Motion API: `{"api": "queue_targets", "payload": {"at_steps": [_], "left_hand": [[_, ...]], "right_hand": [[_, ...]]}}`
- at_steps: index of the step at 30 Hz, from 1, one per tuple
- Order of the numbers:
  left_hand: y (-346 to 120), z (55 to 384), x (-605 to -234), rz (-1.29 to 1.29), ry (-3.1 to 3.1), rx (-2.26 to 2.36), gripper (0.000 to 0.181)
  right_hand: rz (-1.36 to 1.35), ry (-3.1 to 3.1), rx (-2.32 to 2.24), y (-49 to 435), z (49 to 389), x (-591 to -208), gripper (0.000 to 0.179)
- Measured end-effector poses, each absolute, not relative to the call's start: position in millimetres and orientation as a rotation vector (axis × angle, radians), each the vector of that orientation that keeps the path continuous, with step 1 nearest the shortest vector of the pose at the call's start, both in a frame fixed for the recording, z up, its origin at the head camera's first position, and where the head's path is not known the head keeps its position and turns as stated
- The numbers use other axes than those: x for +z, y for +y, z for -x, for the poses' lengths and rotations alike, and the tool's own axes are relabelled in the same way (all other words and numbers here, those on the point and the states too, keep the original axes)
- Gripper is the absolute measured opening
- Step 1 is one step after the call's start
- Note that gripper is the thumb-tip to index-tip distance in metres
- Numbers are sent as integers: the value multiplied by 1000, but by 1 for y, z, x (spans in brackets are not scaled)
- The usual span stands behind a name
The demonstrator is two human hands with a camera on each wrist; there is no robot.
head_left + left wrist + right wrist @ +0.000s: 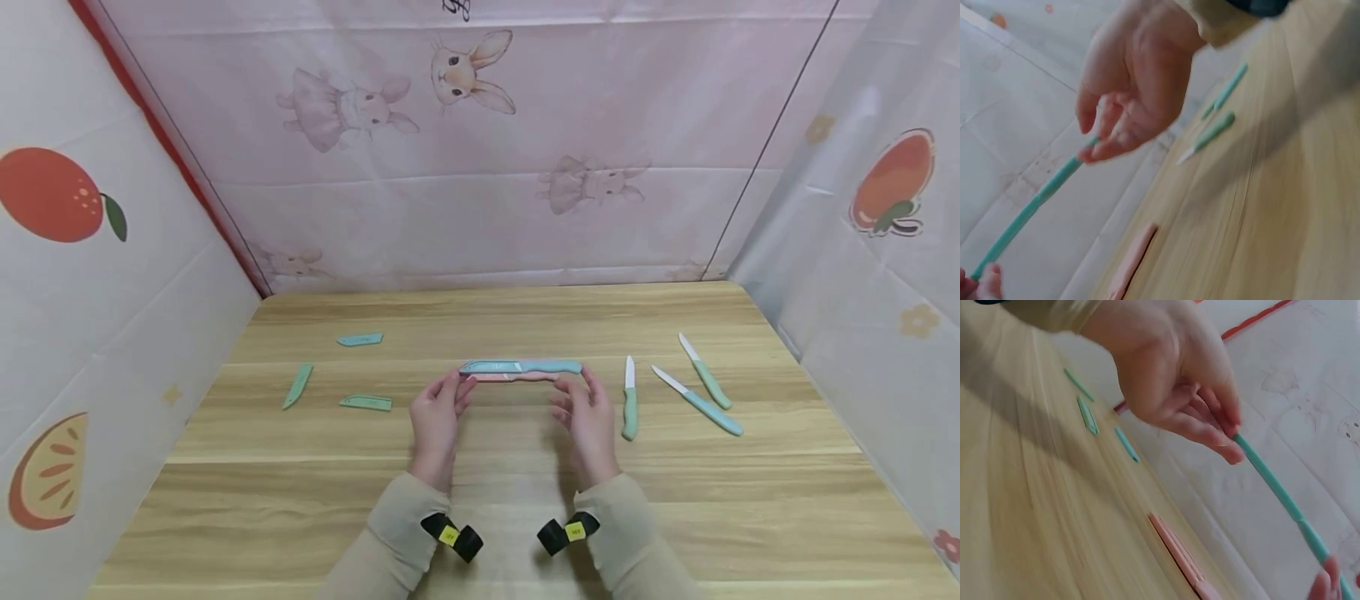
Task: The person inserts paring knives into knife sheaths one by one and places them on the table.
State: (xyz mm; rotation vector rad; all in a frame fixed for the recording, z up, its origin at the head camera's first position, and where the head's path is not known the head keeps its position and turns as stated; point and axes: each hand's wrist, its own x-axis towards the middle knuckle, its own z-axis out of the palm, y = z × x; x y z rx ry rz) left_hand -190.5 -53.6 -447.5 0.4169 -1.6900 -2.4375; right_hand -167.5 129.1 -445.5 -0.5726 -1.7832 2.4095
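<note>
your left hand pinches the tip of the blue sheathed knife and your right hand its handle end, the other fingers loosely bent. it sits raised off the table, level, above the pink sheathed knife. your hold looks right: press the ends lightly inward so the sheath cannot slip, and if you lower it, bring both ends down together, clear of the pink one.

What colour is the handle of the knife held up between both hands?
The knife handle is light blue, shown best in the head view.
</note>
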Motion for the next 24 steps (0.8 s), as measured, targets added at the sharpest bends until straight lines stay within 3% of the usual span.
{"api": "queue_targets", "payload": {"at_steps": [10,24], "left_hand": [[-81,198,-459,-339,-2415,-2305,39],[-96,201,-473,-189,-2853,-2252,51]], "right_hand": [[418,-2410,2280,136,182,-458,69],[297,-2751,2210,146,191,-476,69]]}}
